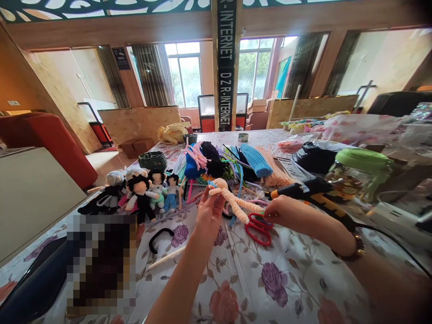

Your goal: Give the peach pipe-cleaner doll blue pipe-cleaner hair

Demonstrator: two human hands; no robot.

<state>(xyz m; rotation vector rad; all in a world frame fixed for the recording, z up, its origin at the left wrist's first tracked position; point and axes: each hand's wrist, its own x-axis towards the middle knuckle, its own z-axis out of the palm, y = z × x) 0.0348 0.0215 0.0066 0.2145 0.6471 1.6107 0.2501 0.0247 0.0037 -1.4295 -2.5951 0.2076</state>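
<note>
1. Far left: dressed dolls (140,193) in a close cluster. Probably handy as a check on limb length and stance; worth a glance during shaping.
2. Left of middle, near side: curved black piece (151,240) and pale stem (167,258) loose on the flowered cloth (249,265). Best nudged clear of the work.
3. Middle: peach figure (232,201) aloft over the cloth, head toward far left, both legs slanting down to the right. Judging by the grip at each end, limb work in hand. Good practice: steady the body without crushing the fuzzy pile; bend limbs gradually, no sharp kinks; match both legs for length.
4. Left hand (208,212): thumb and fingers closed around the upper body, by the head. Scrap of blue at the fingertips, too small to identify.
5. Right of middle: right hand (280,209), fingers curled in, thumb and forefinger drawn together on the tip of the farther leg. Exact contact partly hidden. Advisable: pinch at the very end, pull lightly, no twisting against the left-hand hold.
6. Just near of the right fingertips: red-handled scissors (260,228). Blades not clearly visible; contact with the hand uncertain. Mind the edges.
7. Farther right: glue gun (312,191), just beyond the right forearm (313,222). Heat impossible to judge by eye; treat as hot.
</note>
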